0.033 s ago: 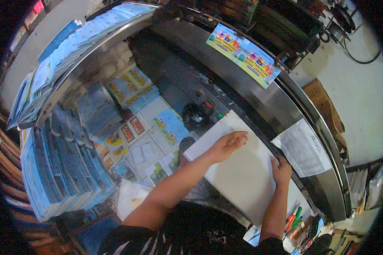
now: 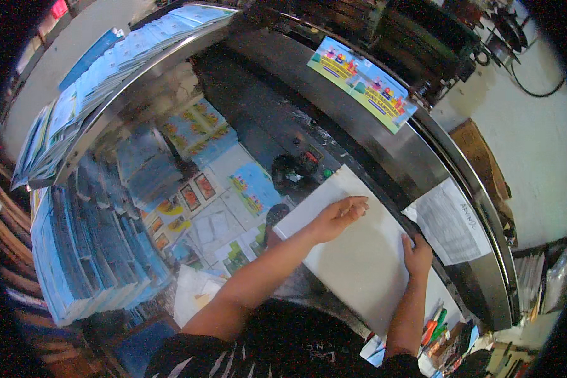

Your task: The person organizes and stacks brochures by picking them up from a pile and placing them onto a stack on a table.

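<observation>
A large pale rectangle, which looks like a stack of white paper, lies at an angle in front of me. My left hand is over its upper part, the fingers curled and pressed together. Whether anything is pinched in them is hidden. At the right edge of the stack, my right hand has its thumb on top and its fingers along the far side. Just beyond that hand, a printed white sheet hangs on the metal rim. Past the stack's upper left corner sits a small dark object.
Tall piles of blue booklets stand at left, with more fanned along a metal ledge. Colourful printed sheets cover the surface beyond my left arm. Two bright printed cards rest on the curved metal rim. Orange- and green-handled tools lie lower right.
</observation>
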`<state>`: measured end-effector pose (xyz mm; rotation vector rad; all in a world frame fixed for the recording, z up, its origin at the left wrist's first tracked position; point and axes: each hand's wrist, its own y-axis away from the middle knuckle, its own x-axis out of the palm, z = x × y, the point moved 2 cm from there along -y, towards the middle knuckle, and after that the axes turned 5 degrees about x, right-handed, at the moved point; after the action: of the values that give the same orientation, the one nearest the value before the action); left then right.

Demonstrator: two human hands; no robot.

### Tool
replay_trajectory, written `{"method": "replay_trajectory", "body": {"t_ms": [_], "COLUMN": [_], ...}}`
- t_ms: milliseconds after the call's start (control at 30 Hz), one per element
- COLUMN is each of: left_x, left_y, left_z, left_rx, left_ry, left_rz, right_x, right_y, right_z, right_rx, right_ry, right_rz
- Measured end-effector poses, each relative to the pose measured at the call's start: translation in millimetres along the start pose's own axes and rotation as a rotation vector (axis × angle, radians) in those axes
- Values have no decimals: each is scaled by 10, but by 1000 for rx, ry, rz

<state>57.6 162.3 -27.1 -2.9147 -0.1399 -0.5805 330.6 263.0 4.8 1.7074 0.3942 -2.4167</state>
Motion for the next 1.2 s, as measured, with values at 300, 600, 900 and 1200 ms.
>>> {"method": "replay_trajectory", "body": {"t_ms": [300,600,900,1200], "left_x": [76,443,-846,-1922], "left_y": [-8,1077,3647,4790], "left_z": [154,-35,39,353], "left_rx": [101,221,-148,-345], "left_ry": [-14,-746,-795,-159], "left_rz": [7,20,-852,-1337], "right_x": [91,138,34,-64], "right_y": [6,-9,13,162], "right_z": [-249,-648,-885,-783], "right_rx": [-26,25,-11,205], "right_ry": [-15,2,-25,-164], "right_rz": [-31,92,264,492]}}
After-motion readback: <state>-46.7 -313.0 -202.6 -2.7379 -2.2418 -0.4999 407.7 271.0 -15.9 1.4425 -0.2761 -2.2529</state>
